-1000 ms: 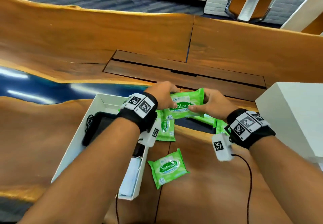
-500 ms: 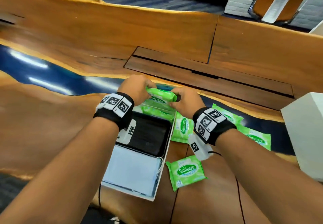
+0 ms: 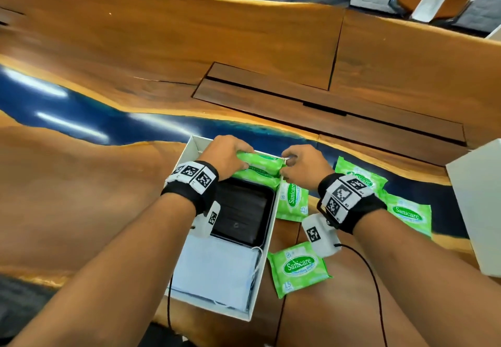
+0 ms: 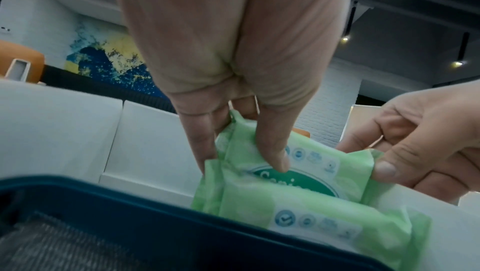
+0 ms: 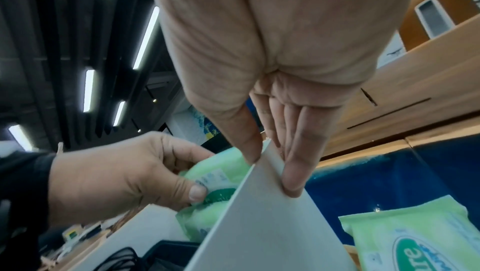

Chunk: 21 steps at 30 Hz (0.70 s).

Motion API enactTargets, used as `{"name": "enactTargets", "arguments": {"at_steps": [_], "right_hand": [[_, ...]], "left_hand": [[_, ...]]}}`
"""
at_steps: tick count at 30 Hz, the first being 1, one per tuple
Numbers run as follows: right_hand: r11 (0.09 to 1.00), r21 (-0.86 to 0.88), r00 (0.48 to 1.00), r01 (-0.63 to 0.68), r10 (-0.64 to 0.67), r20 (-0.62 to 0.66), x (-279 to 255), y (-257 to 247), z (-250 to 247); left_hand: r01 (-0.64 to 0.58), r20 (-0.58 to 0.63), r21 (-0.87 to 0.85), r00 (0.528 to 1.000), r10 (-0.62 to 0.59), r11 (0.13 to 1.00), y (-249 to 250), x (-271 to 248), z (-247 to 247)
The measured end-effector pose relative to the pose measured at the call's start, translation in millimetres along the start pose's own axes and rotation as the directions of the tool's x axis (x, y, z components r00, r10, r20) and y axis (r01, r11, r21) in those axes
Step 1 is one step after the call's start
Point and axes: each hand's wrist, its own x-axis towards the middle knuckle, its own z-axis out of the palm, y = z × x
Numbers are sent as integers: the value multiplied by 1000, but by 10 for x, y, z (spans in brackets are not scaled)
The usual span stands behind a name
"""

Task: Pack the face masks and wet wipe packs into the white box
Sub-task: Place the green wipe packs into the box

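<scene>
The white box (image 3: 262,265) lies open on the wooden table. It holds light blue face masks (image 3: 217,268) at the near end, black masks in a dark tray (image 3: 244,211) in the middle, and one green wet wipe pack (image 3: 257,176) at the far end. A second green pack (image 3: 261,159) stands on edge at the far wall, held at both ends. My left hand (image 3: 230,154) grips its left end between thumb and fingers (image 4: 272,158). My right hand (image 3: 295,162) pinches its right end flap at the box's right wall (image 5: 259,224), thumb inside, fingers outside.
Several more green wipe packs lie outside the box on its right: one against the wall (image 3: 294,201), one nearer me (image 3: 298,266), two further right (image 3: 409,215). A white box part (image 3: 477,211) stands at the right edge. A blue resin strip (image 3: 81,119) crosses the table.
Both hands carried the pack from above the table to the left, turned it on edge and lowered it into the far end of the box. The camera view has swung with them.
</scene>
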Motion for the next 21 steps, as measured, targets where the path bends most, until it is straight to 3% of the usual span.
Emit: {"name": "enactTargets", "arguments": {"at_steps": [4, 8, 21], "right_hand": [[994, 69, 989, -84, 75, 130, -6, 30, 17], [972, 204, 972, -117, 70, 224, 16, 97, 15], [883, 440, 971, -165, 67, 230, -76, 134, 49]], "left_hand": [[-8, 142, 83, 990, -4, 997, 5, 29, 74], [-53, 222, 136, 975, 21, 989, 70, 81, 82], [-18, 238, 5, 971, 17, 1000, 69, 91, 147]]}}
